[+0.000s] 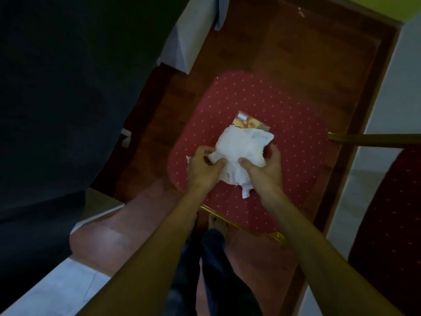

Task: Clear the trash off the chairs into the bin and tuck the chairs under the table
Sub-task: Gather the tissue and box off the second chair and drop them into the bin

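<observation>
Head view: both hands are on a crumpled white paper (241, 153) that lies on the red dotted chair seat (296, 142). The left hand (205, 169) pinches the paper's left edge w/ thumb and fingers; the right hand (264, 169) has its grip closed around the right side. A printed wrapper (247, 123) lies partly under the paper, at its far edge. Counter w/ white cloth (189, 37) is at upper left, apart from the seat. No bin in view.

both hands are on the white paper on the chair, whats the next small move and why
Probably lift the crumpled white paper clear of the red seat: the left hand and right hand already grip it, and a printed packet lies partly underneath.
</observation>
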Tool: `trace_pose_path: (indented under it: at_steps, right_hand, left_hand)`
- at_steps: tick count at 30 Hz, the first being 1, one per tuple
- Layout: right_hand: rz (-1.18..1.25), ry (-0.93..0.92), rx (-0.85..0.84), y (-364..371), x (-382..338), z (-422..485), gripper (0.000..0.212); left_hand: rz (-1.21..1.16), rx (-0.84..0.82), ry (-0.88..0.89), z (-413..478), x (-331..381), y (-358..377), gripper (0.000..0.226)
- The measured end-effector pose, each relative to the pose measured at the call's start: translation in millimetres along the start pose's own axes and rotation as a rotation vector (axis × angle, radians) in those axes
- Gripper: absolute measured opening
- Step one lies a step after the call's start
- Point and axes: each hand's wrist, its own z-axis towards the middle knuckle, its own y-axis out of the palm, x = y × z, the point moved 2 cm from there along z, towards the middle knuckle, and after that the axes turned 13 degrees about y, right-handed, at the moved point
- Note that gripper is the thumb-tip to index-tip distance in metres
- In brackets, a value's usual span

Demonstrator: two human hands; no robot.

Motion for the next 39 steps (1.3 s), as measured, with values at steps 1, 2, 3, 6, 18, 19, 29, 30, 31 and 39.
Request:
trace_pose_path:
  at_steps: [1, 2, 3, 6, 18, 19, 29, 30, 31, 39]
  right_hand:
    - [0.062, 0.084, -0.013, 1, 0, 0, 0.08]
    - [0.063, 0.143, -0.031, 3, 0, 1, 0.072]
    - [0.049, 0.178, -0.056, 6, 0, 2, 0.064]
    - [-0.01, 0.229, -0.068, 13, -6, 6, 0.055]
    - [0.032, 0.088, -0.018, 30, -49, -33, 0.044]
    - [0.043, 0.086, 0.001, 28, -54, -43, 0.046]
    - [0.216, 0.061, -0.032, -2, -124, -172, 0.046]
    - [0.239, 0.052, -0.044, -6, -132, -185, 0.044]
    - [0.255, 0.034, -0.057, -9, -140, -199, 0.042]
    - [0.264, -0.086, -0.248, 1, -190, -309, 0.048]
  left_hand:
    - [0.004, 0.014, -0.018, -2, -2, -1, 0.024]
    - [0.016, 0.027, -0.038, -3, -4, -3, 0.02]
    - [0.017, 0.048, -0.052, -4, -5, -5, 0.02]
    - [0.02, 0.049, -0.058, -3, -7, -11, 0.037]
    - [-0.009, 0.231, -0.074, -21, 22, -34, 0.029]
    - [-0.017, 0.244, -0.095, -29, 31, -41, 0.028]
    - [-0.311, 0.215, -0.199, -114, 126, -111, 0.026]
    - [-0.397, 0.207, -0.233, -122, 134, -118, 0.028]
    - [-0.485, 0.203, -0.247, -129, 143, -125, 0.031]
    - [-0.929, 0.304, -0.215, -185, 201, -204, 0.045]
